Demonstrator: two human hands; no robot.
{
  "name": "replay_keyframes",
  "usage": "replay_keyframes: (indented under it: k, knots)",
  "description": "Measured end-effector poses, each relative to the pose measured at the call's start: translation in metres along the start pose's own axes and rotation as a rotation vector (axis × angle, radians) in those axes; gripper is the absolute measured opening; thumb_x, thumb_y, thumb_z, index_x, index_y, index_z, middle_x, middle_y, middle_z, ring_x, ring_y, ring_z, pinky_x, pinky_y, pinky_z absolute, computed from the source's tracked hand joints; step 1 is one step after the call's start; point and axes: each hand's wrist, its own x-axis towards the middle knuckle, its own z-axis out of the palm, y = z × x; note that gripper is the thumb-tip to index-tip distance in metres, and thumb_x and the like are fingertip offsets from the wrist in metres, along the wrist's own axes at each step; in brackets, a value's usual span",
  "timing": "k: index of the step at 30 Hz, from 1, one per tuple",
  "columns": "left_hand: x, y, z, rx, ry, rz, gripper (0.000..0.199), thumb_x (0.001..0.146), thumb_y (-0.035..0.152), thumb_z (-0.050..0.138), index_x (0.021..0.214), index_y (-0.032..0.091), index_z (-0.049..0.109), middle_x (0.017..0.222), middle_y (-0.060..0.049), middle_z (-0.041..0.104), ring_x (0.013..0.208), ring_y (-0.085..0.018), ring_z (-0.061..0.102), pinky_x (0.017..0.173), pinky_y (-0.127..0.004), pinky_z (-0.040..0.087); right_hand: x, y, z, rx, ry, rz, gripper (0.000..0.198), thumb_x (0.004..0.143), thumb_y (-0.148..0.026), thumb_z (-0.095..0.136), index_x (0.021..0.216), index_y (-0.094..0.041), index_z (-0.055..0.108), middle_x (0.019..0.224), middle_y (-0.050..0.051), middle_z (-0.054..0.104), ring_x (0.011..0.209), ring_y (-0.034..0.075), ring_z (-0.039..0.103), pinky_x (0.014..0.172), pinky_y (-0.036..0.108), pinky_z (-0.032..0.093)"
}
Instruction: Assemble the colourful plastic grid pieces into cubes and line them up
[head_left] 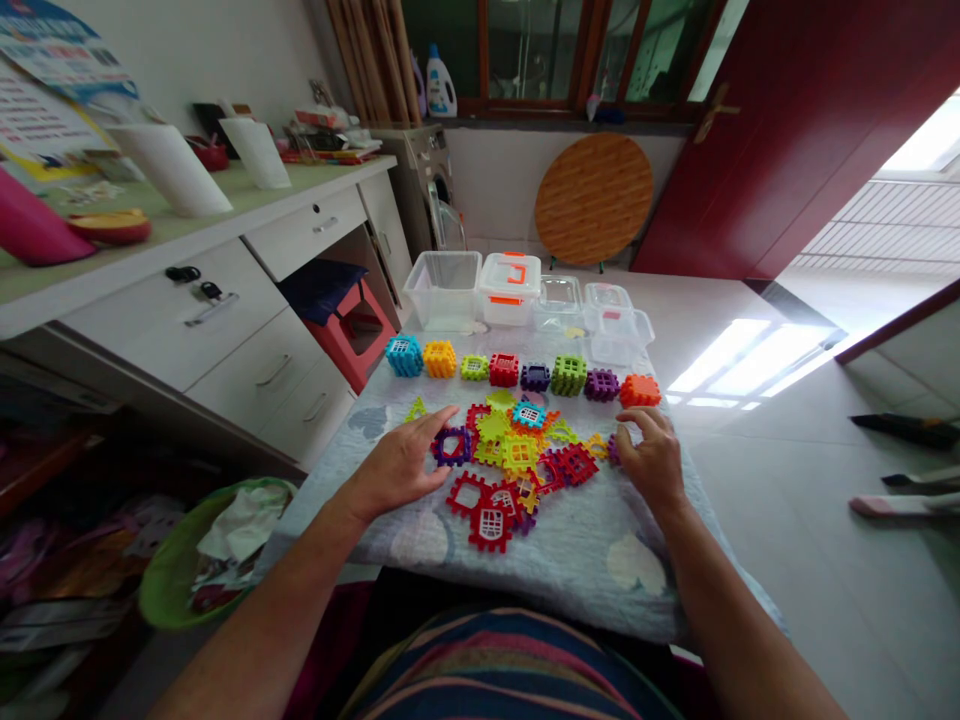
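Many flat toothed plastic building pieces lie in a loose pile on the cloth-covered table. At the pile's left edge my left hand (409, 462) is open, thumb and fingers apart beside a purple square frame piece (453, 447). On the other side my right hand (651, 455) has its fingers curved, with a gap between thumb and forefinger. A purple piece (614, 450) shows partly behind its thumb. Between the hands lie a yellow-green square (519, 453), a blue window piece (529, 415) and red pieces (491, 524).
Behind the pile runs a row of stacks by colour, from a blue stack (404, 356) to an orange stack (640, 390). Farther back stand a clear open bin (442, 290), a lidded box with orange clips (510, 290) and smaller clear containers (619, 325). A green basket (169, 570) sits left.
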Motion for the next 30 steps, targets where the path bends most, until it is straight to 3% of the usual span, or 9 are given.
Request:
replay_keyframes:
  k: [2,4,8,10,12,20,30]
  knots:
    - [0.005,0.008,-0.001,-0.022,0.003,0.037,0.079,0.075,0.019,0.065,0.148,0.023,0.033,0.135,-0.010,0.060,0.118,-0.024,0.061,0.104,-0.040,0.048,0.004,-0.029,-0.006,0.072,-0.082,-0.071,0.013,0.084,-0.021,0.053,0.087,-0.021,0.066,0.093,0.009,0.065,0.092,0.025,0.060,0.091,0.044,0.047]
    - [0.011,0.018,-0.001,-0.056,-0.005,0.080,0.082,0.075,0.019,0.065,0.150,0.025,0.031,0.137,-0.009,0.058,0.118,-0.023,0.061,0.103,-0.039,0.049,0.007,-0.063,-0.008,0.171,-0.277,-0.179,0.016,0.087,-0.023,0.056,0.098,-0.022,0.067,0.100,0.009,0.066,0.097,0.025,0.060,0.091,0.045,0.048]
    - [0.024,0.038,0.002,-0.122,-0.045,0.177,0.086,0.076,0.022,0.067,0.152,0.026,0.027,0.141,-0.010,0.056,0.121,-0.025,0.060,0.102,-0.041,0.049,0.007,-0.114,0.004,0.242,-0.527,-0.306,0.062,0.080,-0.035,0.071,0.137,-0.023,0.049,0.132,0.013,0.056,0.122,0.031,0.049,0.103,0.053,0.043]
    - [0.028,0.045,0.004,-0.138,-0.058,0.213,0.087,0.077,0.022,0.068,0.152,0.026,0.025,0.138,-0.011,0.058,0.122,-0.025,0.059,0.102,-0.042,0.049,0.007,-0.123,0.012,0.230,-0.605,-0.320,0.067,0.079,-0.039,0.074,0.137,-0.021,0.048,0.132,0.014,0.054,0.122,0.030,0.049,0.105,0.052,0.042]
    - [0.031,0.048,0.007,-0.144,-0.058,0.228,0.088,0.077,0.022,0.068,0.153,0.025,0.023,0.136,-0.012,0.059,0.122,-0.026,0.060,0.102,-0.042,0.049,0.006,-0.125,0.018,0.210,-0.666,-0.315,0.057,0.080,-0.037,0.074,0.130,-0.019,0.053,0.125,0.014,0.058,0.116,0.029,0.053,0.102,0.050,0.045]
    - [0.033,0.048,0.015,-0.221,-0.030,0.190,0.085,0.077,0.021,0.067,0.152,0.026,0.026,0.137,-0.012,0.058,0.125,-0.026,0.057,0.105,-0.045,0.047,0.003,-0.122,0.016,0.249,-0.647,-0.229,0.045,0.074,-0.019,0.070,0.117,-0.021,0.058,0.113,0.009,0.062,0.106,0.026,0.058,0.093,0.043,0.048]
    - [0.037,0.045,0.020,-0.246,-0.001,0.090,0.068,0.078,0.023,0.071,0.140,0.022,0.044,0.120,-0.008,0.067,0.111,-0.024,0.064,0.101,-0.043,0.049,0.002,-0.111,0.020,0.296,-0.605,-0.176,0.046,0.074,-0.019,0.072,0.117,-0.021,0.054,0.115,0.009,0.060,0.104,0.025,0.057,0.091,0.041,0.048]
